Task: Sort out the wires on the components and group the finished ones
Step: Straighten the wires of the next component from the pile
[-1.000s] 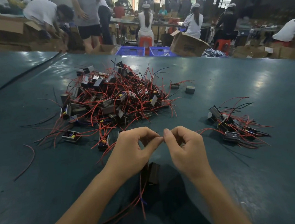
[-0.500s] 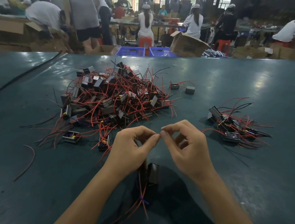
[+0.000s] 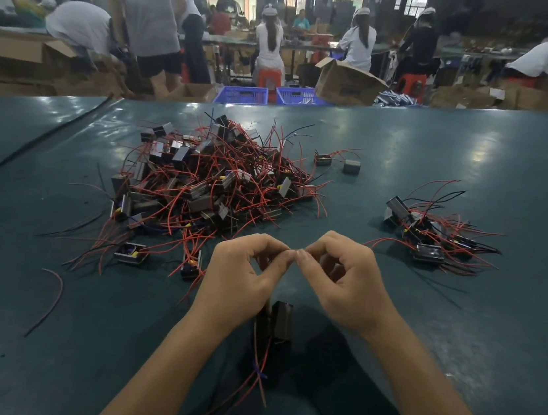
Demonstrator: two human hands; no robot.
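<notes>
Left hand and right hand now pinch tip to tip, closer than before, likely on a wire hidden between them. The component dangles beneath, seemingly unfinished. The done pile lies right and the big pile beyond.

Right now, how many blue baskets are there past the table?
2. One blue basket sits just past the table's far edge; the second is right beside it, next to the cardboard box. The table edge could hide more.

Left hand, right hand — fingertip to fingertip
</notes>
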